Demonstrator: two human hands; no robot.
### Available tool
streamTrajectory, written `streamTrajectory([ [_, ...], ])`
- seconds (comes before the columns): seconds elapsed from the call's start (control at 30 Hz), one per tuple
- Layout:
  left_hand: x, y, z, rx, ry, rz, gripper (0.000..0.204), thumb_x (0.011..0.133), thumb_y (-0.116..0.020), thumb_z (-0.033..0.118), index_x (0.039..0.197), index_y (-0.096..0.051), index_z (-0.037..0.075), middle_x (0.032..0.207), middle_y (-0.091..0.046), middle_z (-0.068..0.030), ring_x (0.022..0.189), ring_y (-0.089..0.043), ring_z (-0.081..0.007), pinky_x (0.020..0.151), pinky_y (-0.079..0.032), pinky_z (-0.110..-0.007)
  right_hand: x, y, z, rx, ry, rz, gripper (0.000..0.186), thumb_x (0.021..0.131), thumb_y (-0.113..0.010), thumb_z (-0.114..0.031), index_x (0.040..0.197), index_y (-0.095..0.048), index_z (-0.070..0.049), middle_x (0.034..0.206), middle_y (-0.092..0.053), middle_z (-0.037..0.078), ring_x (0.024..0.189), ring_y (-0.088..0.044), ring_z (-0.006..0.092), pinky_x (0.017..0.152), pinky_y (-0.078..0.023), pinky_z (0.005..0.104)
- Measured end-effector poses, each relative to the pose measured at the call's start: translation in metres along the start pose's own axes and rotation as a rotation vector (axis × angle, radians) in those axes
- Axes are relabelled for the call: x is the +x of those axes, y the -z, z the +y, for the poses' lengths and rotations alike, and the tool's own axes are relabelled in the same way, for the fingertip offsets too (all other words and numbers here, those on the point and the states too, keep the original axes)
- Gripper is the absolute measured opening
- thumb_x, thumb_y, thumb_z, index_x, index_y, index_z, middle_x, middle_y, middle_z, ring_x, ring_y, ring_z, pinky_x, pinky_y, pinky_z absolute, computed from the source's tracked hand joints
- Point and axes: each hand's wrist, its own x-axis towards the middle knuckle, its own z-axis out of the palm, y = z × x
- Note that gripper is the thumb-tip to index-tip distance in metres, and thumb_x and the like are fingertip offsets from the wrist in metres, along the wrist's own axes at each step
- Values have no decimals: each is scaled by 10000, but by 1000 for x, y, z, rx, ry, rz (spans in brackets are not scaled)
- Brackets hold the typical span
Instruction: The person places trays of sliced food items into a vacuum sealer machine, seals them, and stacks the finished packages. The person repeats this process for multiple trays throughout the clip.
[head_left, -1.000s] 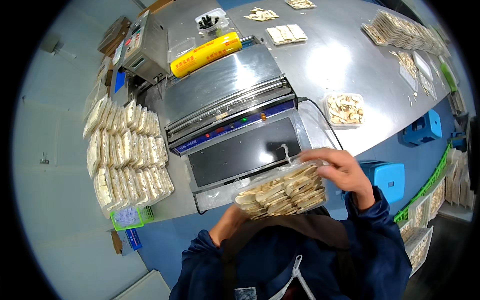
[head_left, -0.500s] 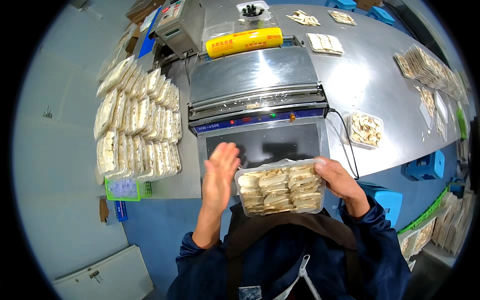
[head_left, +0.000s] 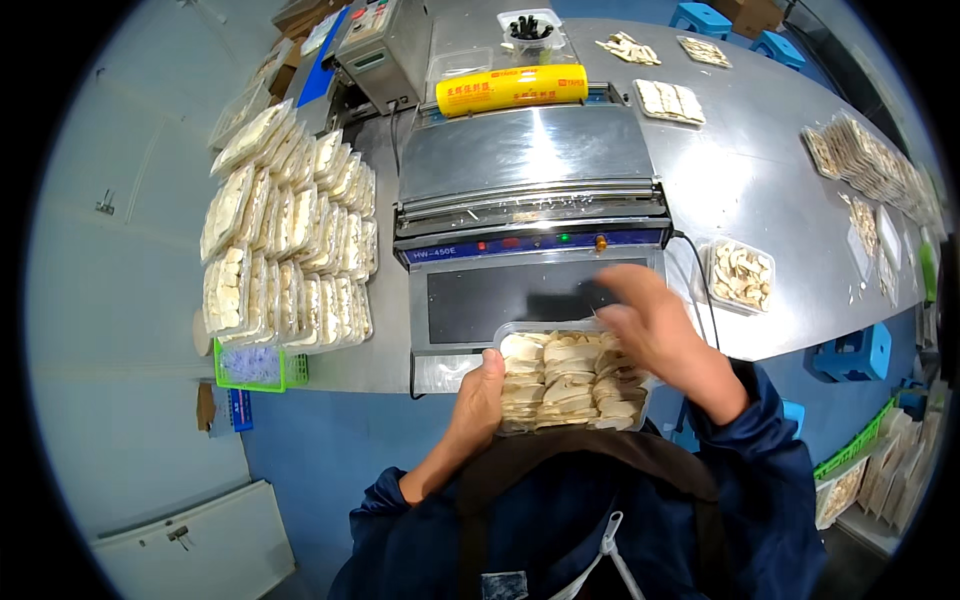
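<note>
A clear plastic tray [head_left: 520, 327] is held in front of my body at the table's near edge. Inside it, pale dried mushroom slices [head_left: 565, 385] overlap in several rows. My left hand [head_left: 472, 412] grips the tray's left side, thumb on the rim. Over the tray's upper right corner is my right hand [head_left: 665, 335], blurred by motion; whether its fingers hold anything does not show. Just beyond lies the black plate [head_left: 475, 305] of a film wrapping machine [head_left: 525, 140], with a yellow film roll [head_left: 512, 90] at its back.
Stacked filled trays [head_left: 290, 230] stand left of the machine, behind a green basket [head_left: 250, 368]. To the right sits another tray of slices [head_left: 740, 277], with a black cable [head_left: 708, 300] beside it. More stacked trays [head_left: 865, 160] stand far right. Blue stools [head_left: 850, 352] are near the table.
My left hand has gone from open beside the tray to gripping its left side. My right hand has left the right edge and moved over the upper right corner.
</note>
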Motion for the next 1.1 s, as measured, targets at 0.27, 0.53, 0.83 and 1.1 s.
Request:
streamTrajectory([
  [0.27,-14,-4,5,190,57,30,571,976,-237,408,1046,-562,-56,975,-597,-82,926,-525,-122,823,-407,-238,5,14,32,241,-93,-697,366,926,-434,-332,905,-606,-9,776,-591,179,752,-587,304,693,-445,390],
  [0.53,-19,17,-44,13,-190,-93,511,916,-420,448,1044,-547,-30,949,-580,-40,836,-514,-80,768,-410,-217,-81,-42,53,1651,-646,156,542,917,-426,-420,1225,-414,25,1158,-532,141,1044,-544,217,913,-444,340],
  [0.83,19,-16,26,941,-1251,-175,382,709,-664,116,1040,-553,-39,1104,-569,-181,1007,-567,-340,874,-480,-404,11,-39,79,1699,-108,244,736,696,-477,-698,1088,-518,-76,1067,-564,104,1052,-512,259,954,-400,403],
  [1.1,19,-28,21,1052,-1307,-155,547,644,-663,96,1171,-519,87,1282,-455,-143,1193,-432,-313,983,-366,-429,37,-41,30,2023,48,188,688,697,-603,-634,1094,-477,-86,1062,-526,74,1159,-409,246,1011,-341,424],
])
